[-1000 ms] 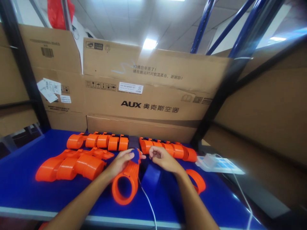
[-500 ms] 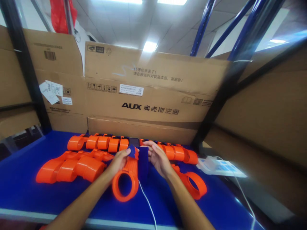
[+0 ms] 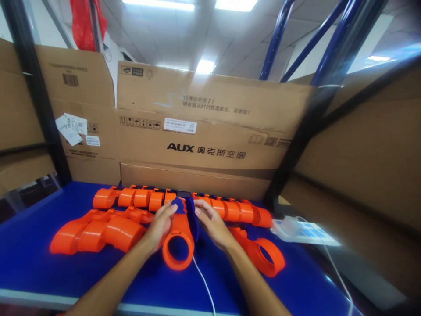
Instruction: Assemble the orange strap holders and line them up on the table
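Fingers of the left hand [image 3: 161,226] clasp the upper end of an orange ringed part [image 3: 180,225] over the blue surface [image 3: 36,272], thumb on its blue patch [image 3: 178,205]. Slightly curled, those of the right hand [image 3: 213,224] meet a blue strip [image 3: 192,218] just beside it; whether they pinch it, I cannot tell. More orange parts [image 3: 93,237] lie to both sides.
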